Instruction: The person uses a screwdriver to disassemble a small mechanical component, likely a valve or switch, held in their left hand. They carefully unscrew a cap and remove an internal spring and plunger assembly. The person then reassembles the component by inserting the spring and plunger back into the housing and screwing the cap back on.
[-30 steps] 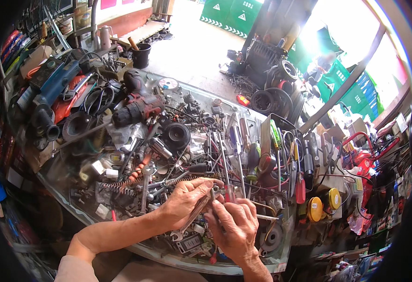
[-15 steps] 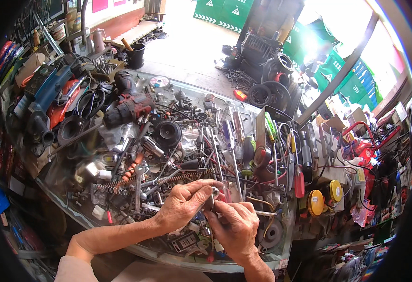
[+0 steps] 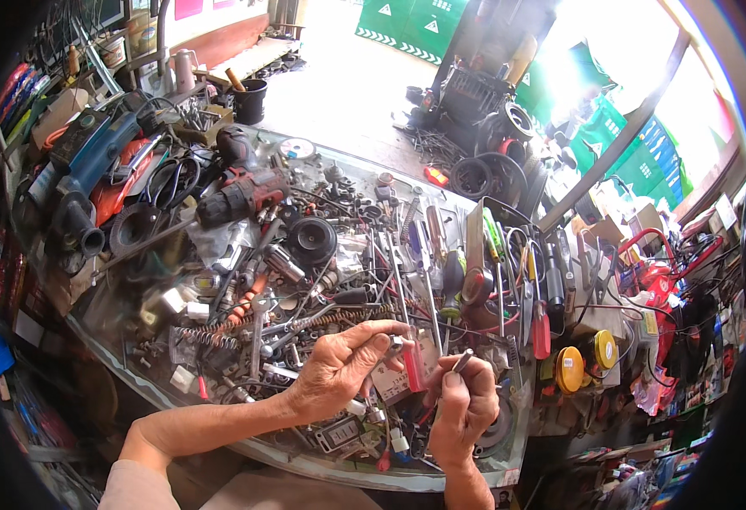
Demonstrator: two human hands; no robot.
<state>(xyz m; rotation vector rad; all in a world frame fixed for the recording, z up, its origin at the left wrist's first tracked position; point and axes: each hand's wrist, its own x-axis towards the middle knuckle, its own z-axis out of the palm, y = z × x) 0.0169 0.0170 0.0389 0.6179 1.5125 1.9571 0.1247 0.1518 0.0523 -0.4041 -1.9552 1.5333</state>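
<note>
Here, a slim metal rod (image 3: 464, 360).

Repair workshop, power drill (image 3: 245, 197), screwdriver (image 3: 452, 285), cluttered glass-topped bench (image 3: 351, 163)

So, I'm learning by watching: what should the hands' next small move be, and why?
Perhaps bring the metal rod in the right hand closer to the small metal piece in the left hand, to compare them: each is held in a pinch, and a gap separates the two.
</note>
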